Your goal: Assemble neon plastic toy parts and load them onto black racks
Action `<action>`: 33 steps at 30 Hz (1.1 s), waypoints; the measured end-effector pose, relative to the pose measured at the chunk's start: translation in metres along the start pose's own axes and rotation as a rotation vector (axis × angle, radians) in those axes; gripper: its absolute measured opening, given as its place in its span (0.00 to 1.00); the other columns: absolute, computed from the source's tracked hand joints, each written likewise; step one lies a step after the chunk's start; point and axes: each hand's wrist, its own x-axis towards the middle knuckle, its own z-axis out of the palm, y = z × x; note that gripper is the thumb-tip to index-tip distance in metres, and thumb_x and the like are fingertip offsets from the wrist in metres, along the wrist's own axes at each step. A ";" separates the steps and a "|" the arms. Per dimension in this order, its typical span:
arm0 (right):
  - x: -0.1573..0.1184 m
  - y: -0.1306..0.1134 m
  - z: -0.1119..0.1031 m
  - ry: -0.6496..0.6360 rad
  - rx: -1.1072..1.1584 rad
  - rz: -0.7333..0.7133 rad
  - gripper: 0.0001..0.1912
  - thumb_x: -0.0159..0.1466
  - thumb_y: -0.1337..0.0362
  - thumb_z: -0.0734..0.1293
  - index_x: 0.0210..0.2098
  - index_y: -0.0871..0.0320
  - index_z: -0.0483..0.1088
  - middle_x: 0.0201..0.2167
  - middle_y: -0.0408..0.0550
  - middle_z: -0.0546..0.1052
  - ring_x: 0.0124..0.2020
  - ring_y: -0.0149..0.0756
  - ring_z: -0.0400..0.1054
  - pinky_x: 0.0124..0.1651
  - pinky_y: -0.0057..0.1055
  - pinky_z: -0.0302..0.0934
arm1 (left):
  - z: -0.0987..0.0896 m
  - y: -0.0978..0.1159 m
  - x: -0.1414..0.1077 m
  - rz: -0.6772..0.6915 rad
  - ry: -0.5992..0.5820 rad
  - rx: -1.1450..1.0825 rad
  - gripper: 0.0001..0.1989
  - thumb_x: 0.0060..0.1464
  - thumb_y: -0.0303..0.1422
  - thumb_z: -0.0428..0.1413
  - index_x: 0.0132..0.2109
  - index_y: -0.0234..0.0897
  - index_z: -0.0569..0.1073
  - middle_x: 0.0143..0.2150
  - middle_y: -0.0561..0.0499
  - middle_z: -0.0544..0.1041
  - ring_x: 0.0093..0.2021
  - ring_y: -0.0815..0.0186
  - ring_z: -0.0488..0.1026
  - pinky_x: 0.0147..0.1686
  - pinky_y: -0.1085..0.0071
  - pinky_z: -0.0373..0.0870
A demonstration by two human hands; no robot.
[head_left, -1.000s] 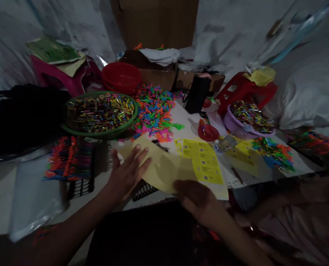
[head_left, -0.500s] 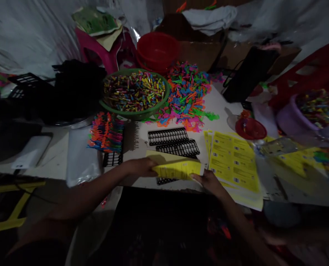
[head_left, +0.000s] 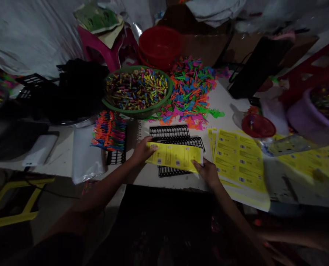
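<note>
Pinching printed yellow label strip (head_left: 175, 156) at opposite ends with left grip (head_left: 141, 150) and right grip (head_left: 209, 171), presumably for flatness, over black slotted racks (head_left: 170, 172) between.

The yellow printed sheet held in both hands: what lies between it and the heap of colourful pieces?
In the head view, black slotted racks lie between the yellow sheet and the colourful heap.

The yellow strip (head_left: 174, 155) and sheets (head_left: 236, 159) are printed — too blurred to read.

The held strip (head_left: 175, 156) is matt paper, the red basin (head_left: 160, 46) smooth plastic, the bag stack (head_left: 88, 160) glossy plastic.
</note>
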 end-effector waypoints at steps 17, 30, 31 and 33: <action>0.004 -0.014 -0.045 -0.069 0.177 0.084 0.30 0.48 0.43 0.66 0.38 0.63 0.71 0.34 0.55 0.77 0.38 0.47 0.70 0.41 0.41 0.64 | -0.062 0.048 0.002 0.534 0.272 -0.018 0.08 0.49 0.39 0.55 0.32 0.42 0.76 0.43 0.47 0.71 0.54 0.58 0.60 0.60 0.54 0.44; -0.044 -0.102 -0.047 -0.453 -0.096 -0.240 0.14 0.55 0.52 0.65 0.28 0.57 0.72 0.23 0.41 0.76 0.27 0.35 0.69 0.27 0.27 0.61 | -0.081 0.059 -0.060 0.122 -0.117 -0.801 0.16 0.51 0.43 0.52 0.34 0.33 0.71 0.27 0.52 0.72 0.26 0.70 0.68 0.23 0.77 0.62; -0.044 -0.098 -0.041 -0.451 -0.099 -0.223 0.14 0.54 0.52 0.65 0.26 0.57 0.72 0.23 0.41 0.76 0.26 0.35 0.69 0.27 0.26 0.60 | -0.077 0.057 -0.060 0.096 -0.175 -0.819 0.16 0.50 0.44 0.52 0.32 0.32 0.71 0.26 0.51 0.72 0.26 0.70 0.67 0.23 0.77 0.62; -0.043 -0.091 -0.033 -0.466 -0.087 -0.169 0.12 0.52 0.54 0.66 0.26 0.57 0.72 0.24 0.42 0.76 0.27 0.36 0.69 0.27 0.26 0.60 | -0.068 0.056 -0.061 0.030 -0.178 -0.813 0.17 0.49 0.43 0.52 0.28 0.32 0.70 0.23 0.52 0.70 0.23 0.71 0.65 0.21 0.77 0.59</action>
